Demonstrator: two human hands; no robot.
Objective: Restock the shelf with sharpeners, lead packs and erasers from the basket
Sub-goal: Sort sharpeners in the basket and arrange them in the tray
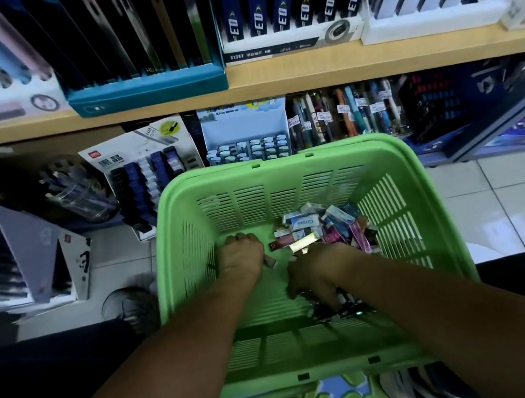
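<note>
Both my hands are down inside the green basket point(298, 172), a moulded plastic tub with slatted walls and a smooth rounded rim. My left hand point(242, 254) sits near the middle of its floor, fingers curled under, with a small pale piece point(270, 262) poking out at the thumb side (I cannot tell what it is, nor whether I truly grip it). My right hand point(316, 276) is turned palm-down toward the basket's near wall, fingers bent into a dark jumble of small items point(345, 308) that it hides; whether it has hold of any I cannot make out. Toward the far right corner of the basket lies the heap of small packs point(321, 227): boxy white-and-blue cartons, glossy pink and purple slim cases, one shiny gold strip. Beyond the far rim, on the lower shelf point(242, 125), stand cardboard display trays of little blocks, blurred. The wooden upper shelf point(302, 70) carries upright boxed sets, cut off at the top.
</note>
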